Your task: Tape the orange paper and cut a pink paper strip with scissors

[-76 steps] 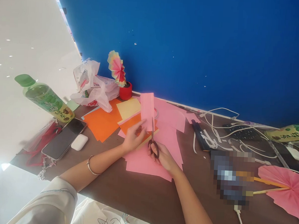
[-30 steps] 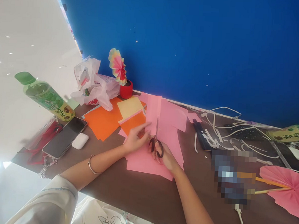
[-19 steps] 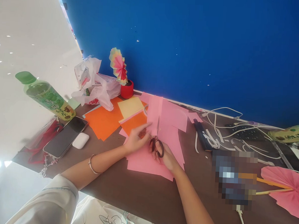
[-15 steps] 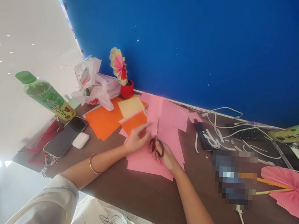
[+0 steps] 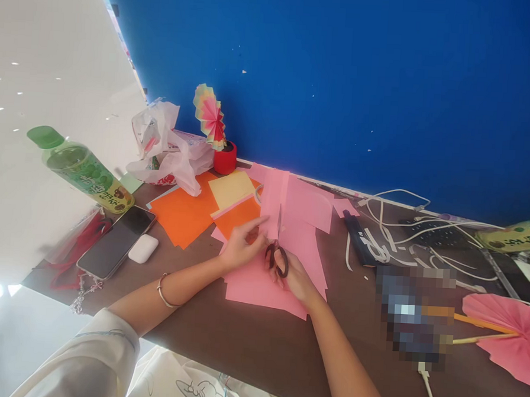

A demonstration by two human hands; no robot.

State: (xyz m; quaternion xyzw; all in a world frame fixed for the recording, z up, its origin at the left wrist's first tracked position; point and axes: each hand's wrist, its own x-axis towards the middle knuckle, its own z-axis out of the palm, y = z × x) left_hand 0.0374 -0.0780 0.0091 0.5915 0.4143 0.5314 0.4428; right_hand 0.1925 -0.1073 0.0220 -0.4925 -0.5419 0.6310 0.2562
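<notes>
My right hand [image 5: 291, 274] grips dark-handled scissors [image 5: 276, 259], with fingers in the loops. The blades point away from me and lie along a cut line in an upright strip of pink paper [image 5: 272, 193]. My left hand [image 5: 243, 245] pinches the lower left edge of this strip, its index finger stretched along the paper and its thumb near the scissors. Beneath both hands lie more pink sheets [image 5: 260, 293]. The exact contact of the left fingertips is partly hidden.
Left are orange paper [image 5: 179, 218], yellow paper [image 5: 230, 191], a phone [image 5: 116, 242], a white earbud case [image 5: 143, 249] and a green bottle [image 5: 80, 165]. A paper fan stands in a red pot [image 5: 225, 159]. Right are white cables [image 5: 382, 210] and a pink paper fan [image 5: 506, 335].
The scissors and my right hand have shifted very slightly to the left, with the handles a little apart. My left hand keeps its place at the strip.
</notes>
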